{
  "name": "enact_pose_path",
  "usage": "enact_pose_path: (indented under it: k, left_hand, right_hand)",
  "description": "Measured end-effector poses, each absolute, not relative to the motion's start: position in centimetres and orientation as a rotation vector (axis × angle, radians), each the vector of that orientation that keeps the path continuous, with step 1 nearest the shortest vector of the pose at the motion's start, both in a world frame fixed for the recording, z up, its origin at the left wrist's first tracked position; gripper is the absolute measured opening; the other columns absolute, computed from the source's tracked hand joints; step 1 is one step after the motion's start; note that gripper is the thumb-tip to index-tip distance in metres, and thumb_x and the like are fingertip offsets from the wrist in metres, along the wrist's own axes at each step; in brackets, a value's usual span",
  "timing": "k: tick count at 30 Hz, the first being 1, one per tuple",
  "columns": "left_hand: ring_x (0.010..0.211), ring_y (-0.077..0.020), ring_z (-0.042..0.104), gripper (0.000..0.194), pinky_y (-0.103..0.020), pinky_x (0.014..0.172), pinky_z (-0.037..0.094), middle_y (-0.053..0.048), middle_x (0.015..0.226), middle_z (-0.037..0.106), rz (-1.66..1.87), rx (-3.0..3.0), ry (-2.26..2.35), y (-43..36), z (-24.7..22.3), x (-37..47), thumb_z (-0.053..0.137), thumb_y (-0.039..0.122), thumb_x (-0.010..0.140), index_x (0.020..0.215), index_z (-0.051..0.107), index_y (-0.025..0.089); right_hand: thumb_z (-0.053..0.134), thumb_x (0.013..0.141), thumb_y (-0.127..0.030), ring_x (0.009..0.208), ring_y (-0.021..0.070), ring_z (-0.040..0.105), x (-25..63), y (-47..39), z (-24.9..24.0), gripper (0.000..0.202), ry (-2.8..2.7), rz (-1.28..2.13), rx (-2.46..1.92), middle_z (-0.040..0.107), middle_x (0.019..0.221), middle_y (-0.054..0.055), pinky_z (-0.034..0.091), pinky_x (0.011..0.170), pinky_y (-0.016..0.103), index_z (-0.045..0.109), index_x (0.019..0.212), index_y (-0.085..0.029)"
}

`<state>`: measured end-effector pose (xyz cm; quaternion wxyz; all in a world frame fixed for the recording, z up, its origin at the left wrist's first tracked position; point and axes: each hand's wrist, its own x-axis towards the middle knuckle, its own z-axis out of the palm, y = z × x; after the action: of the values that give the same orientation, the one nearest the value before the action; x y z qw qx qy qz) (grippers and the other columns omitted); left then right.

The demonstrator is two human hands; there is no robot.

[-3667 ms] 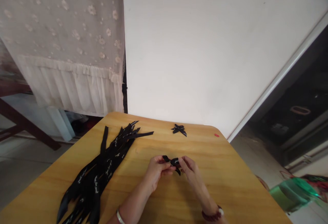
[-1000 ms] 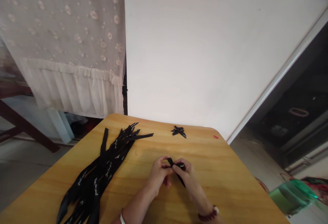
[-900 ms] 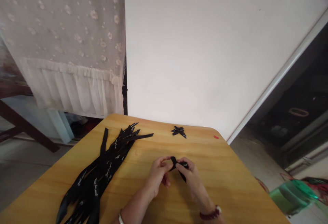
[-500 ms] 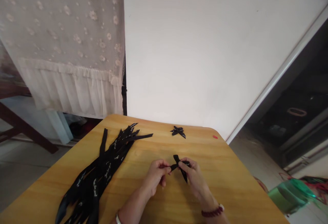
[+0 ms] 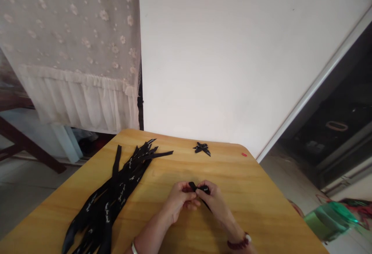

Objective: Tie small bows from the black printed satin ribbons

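Note:
Between my two hands, above the near middle of the table, is a black ribbon (image 5: 205,188) with white lettering, folded into loops. My left hand (image 5: 182,199) pinches its left part, thumb against the fingers. From the other side my right hand (image 5: 213,199) grips the ribbon near its centre, and one tail hangs below that hand. The fingertips of both hands almost touch, and they cover the middle of the ribbon. Farther back lies a tied black ribbon bow (image 5: 202,149). To the left spreads a pile of black printed ribbon strips (image 5: 123,186).
The wooden table (image 5: 247,207) has a small red piece (image 5: 244,154) near its far right corner. A white panel (image 5: 203,60) stands behind it, beside a lace curtain (image 5: 87,52). A green translucent container (image 5: 331,221) is at the lower right.
My hands have come closer together. The ribbon's left end, stretched out before, is now drawn in toward the centre, and the upper loop has shifted left. The pile and the bow stay put.

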<state>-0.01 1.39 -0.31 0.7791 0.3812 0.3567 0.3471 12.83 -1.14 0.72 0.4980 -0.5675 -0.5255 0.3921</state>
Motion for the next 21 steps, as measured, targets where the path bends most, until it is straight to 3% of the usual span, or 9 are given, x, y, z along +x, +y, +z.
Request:
enact_pose_path:
  k: [5, 12, 16, 21]
  left_hand:
    - [0.058, -0.0119, 0.058, 0.022, -0.023, 0.054, 0.046, -0.002, 0.062, 0.058, 0.780, 0.736, 0.744, 1.3, -0.4, 0.1, 0.068, 0.015, 0.050, 0.067, 0.055, 0.011]
    - [0.049, -0.0096, 0.054, 0.023, -0.024, 0.048, 0.046, 0.001, 0.057, 0.053, 0.841, 0.701, 0.780, 1.4, -0.5, 0.3, 0.069, 0.016, 0.050, 0.063, 0.051, 0.012]
    - [0.045, -0.0098, 0.052, 0.023, -0.022, 0.038, 0.042, 0.002, 0.056, 0.053, 0.871, 0.728, 0.809, 1.3, -0.5, 0.4, 0.068, 0.019, 0.050, 0.063, 0.049, 0.013]
    - [0.041, -0.0096, 0.050, 0.019, -0.019, 0.033, 0.037, 0.001, 0.050, 0.053, 0.849, 0.800, 0.818, 1.4, -0.7, 0.5, 0.065, 0.021, 0.051, 0.061, 0.051, 0.013]
  right_hand:
    - [0.062, 0.062, -0.032, 0.060, 0.0126, 0.050, 13.0, -1.3, 0.9, 0.017, -1.163, 1.052, -1.287, 0.056, 0.062, -0.002, 0.038, 0.056, 0.022, 0.059, 0.068, -0.016]
    - [0.053, 0.067, -0.050, 0.079, 0.0187, 0.054, 13.2, -1.8, 0.0, 0.034, -0.860, 1.059, -1.396, 0.060, 0.079, 0.003, 0.041, 0.067, 0.025, 0.061, 0.075, -0.017]
    - [0.049, 0.070, -0.051, 0.071, 0.0174, 0.053, 13.0, -1.8, 0.2, 0.036, -0.927, 1.036, -1.409, 0.058, 0.070, 0.003, 0.040, 0.063, 0.025, 0.058, 0.070, -0.016]
    - [0.059, 0.063, -0.041, 0.052, 0.0110, 0.043, 12.4, -1.6, 0.9, 0.027, -1.208, 1.020, -1.332, 0.046, 0.051, -0.004, 0.033, 0.049, 0.021, 0.050, 0.055, -0.017]
